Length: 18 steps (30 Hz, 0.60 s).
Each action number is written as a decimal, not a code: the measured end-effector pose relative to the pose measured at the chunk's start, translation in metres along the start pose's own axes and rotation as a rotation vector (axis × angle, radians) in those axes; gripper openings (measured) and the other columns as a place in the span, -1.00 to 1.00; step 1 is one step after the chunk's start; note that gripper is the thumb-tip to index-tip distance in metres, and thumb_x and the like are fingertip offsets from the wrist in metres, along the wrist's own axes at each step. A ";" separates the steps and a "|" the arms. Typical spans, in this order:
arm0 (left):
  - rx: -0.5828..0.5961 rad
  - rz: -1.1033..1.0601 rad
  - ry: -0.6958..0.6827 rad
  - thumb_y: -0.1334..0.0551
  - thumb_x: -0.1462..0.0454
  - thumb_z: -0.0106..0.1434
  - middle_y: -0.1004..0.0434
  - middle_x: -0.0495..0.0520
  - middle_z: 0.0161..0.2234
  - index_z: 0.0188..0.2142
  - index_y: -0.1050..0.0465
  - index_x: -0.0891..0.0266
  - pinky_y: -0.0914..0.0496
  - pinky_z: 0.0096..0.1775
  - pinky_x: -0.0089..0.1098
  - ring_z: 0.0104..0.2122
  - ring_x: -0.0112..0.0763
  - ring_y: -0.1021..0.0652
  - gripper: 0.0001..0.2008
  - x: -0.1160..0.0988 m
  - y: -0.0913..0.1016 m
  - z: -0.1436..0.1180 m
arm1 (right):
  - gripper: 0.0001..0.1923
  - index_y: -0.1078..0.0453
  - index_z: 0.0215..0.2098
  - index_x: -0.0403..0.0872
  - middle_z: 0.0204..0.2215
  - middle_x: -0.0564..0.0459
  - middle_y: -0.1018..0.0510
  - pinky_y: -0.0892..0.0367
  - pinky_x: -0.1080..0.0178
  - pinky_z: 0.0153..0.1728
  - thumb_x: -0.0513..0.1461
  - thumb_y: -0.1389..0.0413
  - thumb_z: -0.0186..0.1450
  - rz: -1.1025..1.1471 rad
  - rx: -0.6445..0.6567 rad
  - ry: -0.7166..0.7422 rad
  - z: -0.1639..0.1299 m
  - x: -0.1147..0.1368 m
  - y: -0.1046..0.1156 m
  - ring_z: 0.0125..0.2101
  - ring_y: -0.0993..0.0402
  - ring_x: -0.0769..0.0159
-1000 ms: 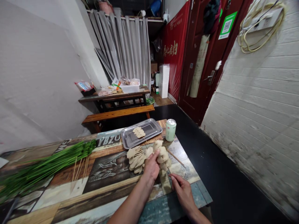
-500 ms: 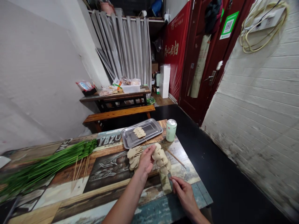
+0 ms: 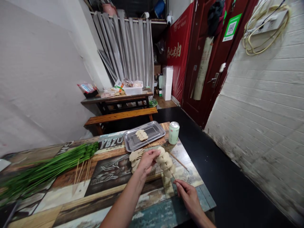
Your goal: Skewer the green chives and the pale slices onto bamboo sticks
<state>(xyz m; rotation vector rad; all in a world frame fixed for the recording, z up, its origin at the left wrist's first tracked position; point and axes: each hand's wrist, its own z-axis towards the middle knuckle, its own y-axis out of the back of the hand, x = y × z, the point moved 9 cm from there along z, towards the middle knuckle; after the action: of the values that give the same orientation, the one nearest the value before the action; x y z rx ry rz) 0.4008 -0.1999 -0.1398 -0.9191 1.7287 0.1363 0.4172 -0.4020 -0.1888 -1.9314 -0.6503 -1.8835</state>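
Between my hands is a skewer of pale, flat, rounded slices (image 3: 167, 163), held tilted above the table. My left hand (image 3: 149, 161) pinches the slices at the upper end. The thin stick at the lower end is pinched by the fingers of my right hand (image 3: 187, 193). A pile of similar pale slices (image 3: 135, 156) lies on the table, partly behind my left hand. Beyond it, a metal tray (image 3: 155, 133) holds another skewer of slices (image 3: 142, 135), its stick reaching over the near rim. Several brown sticks (image 3: 179, 161) lie to the right, partly behind the held slices.
A pale green can (image 3: 174, 133) stands right of the tray. Several loose skewer sticks (image 3: 82, 172) and a bundle of long green stalks (image 3: 54, 164) lie at the left. Behind the table are a wooden bench (image 3: 121, 116) and another table with a white tub (image 3: 133, 90).
The held skewer and my left hand have shifted slightly to the right. More of the stick shows between the slices and my right hand, which has barely moved.
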 end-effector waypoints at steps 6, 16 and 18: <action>0.108 0.047 0.038 -0.41 0.31 -0.21 -0.49 0.02 -0.58 -0.46 -0.48 0.39 -0.34 -0.50 -0.50 -0.60 -0.52 -0.44 -0.73 0.000 -0.012 -0.002 | -0.62 -0.52 -0.33 -0.10 -0.67 0.05 -0.47 -0.29 0.32 -0.53 -0.01 -0.05 0.12 -0.033 0.003 0.019 0.004 0.005 0.012 -0.60 -0.35 0.28; 0.064 -0.288 0.069 -0.28 0.23 0.04 -0.51 0.13 -0.33 -0.24 -0.35 0.29 -0.41 -0.30 -0.41 -0.34 -0.39 -0.53 -0.72 0.013 -0.016 -0.005 | -0.66 -0.49 -0.29 -0.15 -0.71 0.13 -0.34 -0.17 0.39 -0.61 -0.07 -0.07 0.15 0.105 -0.081 -0.015 0.013 0.007 0.011 -0.64 -0.23 0.40; 0.135 -0.345 0.160 -0.27 0.26 0.05 -0.51 0.10 -0.39 -0.25 -0.36 0.31 -0.42 -0.31 -0.39 -0.37 -0.37 -0.53 -0.74 0.039 -0.030 -0.013 | -0.66 -0.47 -0.28 -0.16 -0.72 0.16 -0.30 -0.12 0.40 -0.65 -0.07 -0.07 0.15 0.140 -0.072 -0.031 0.015 0.005 0.004 -0.67 -0.17 0.44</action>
<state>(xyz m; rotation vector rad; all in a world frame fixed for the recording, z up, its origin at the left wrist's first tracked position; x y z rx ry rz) 0.4069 -0.2469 -0.1582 -1.1352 1.6730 -0.2841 0.4320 -0.3964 -0.1842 -1.9986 -0.4485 -1.8170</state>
